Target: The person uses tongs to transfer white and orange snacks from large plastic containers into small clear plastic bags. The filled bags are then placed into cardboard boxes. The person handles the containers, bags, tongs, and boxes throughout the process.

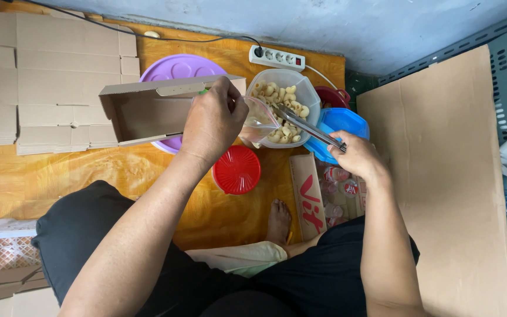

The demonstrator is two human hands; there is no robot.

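Observation:
My left hand (212,120) holds a small clear plastic bag (259,120) open over the edge of a clear tub (309,94) full of pale, curved crackers (280,97). It also grips the rim of an open brown cardboard box (142,111) lying on its side. My right hand (356,154) grips metal tongs (306,124) whose tips reach into the crackers beside the bag's mouth.
A red lid (237,170) lies on the orange floor below the tub. A purple lid (177,67), stacked flat cardboard (48,82), a power strip (277,57), a blue lid (341,123), a carton of cups (335,191) and a large cardboard sheet (447,176) surround me.

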